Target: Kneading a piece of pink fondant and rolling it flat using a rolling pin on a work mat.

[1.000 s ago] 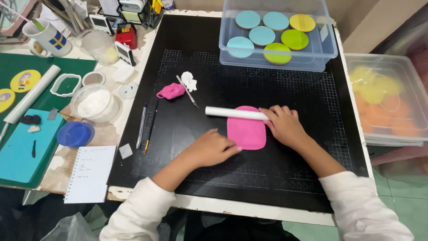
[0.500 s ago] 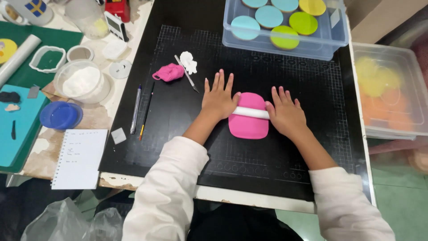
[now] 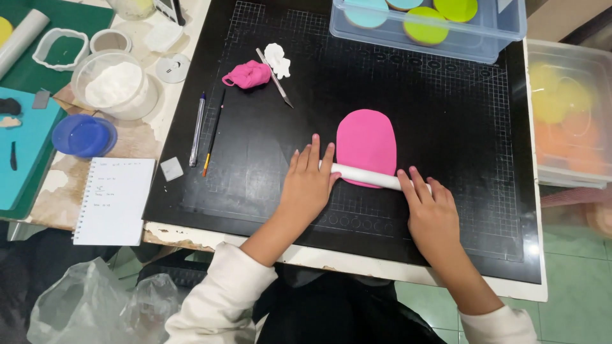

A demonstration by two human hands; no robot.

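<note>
A flat pink oval sheet (image 3: pixel 366 143) lies on a black gridded cutting mat (image 3: pixel 459 140). A white rolling pin (image 3: pixel 366 176) lies across the sheet's near edge. My left hand (image 3: pixel 309 185) presses flat on the pin's left end, fingers stretched out. My right hand (image 3: pixel 430 213) rests flat on its right end in the same way. Neither hand wraps around the pin. Both sleeves are white.
A pink lump (image 3: pixel 247 74), a white lump (image 3: pixel 278 59) and a thin blade tool (image 3: pixel 275 79) lie at the mat's far left. A pen (image 3: pixel 197 130), a brush (image 3: pixel 213 137), a notebook (image 3: pixel 115 199) and a powder bowl (image 3: pixel 115 86) sit left. Clear bins (image 3: pixel 427 38) hold coloured discs.
The rolling pin has come toward me, from the middle of the pink sheet to its near edge, with both hands following. The sheet looks longer and flatter.
</note>
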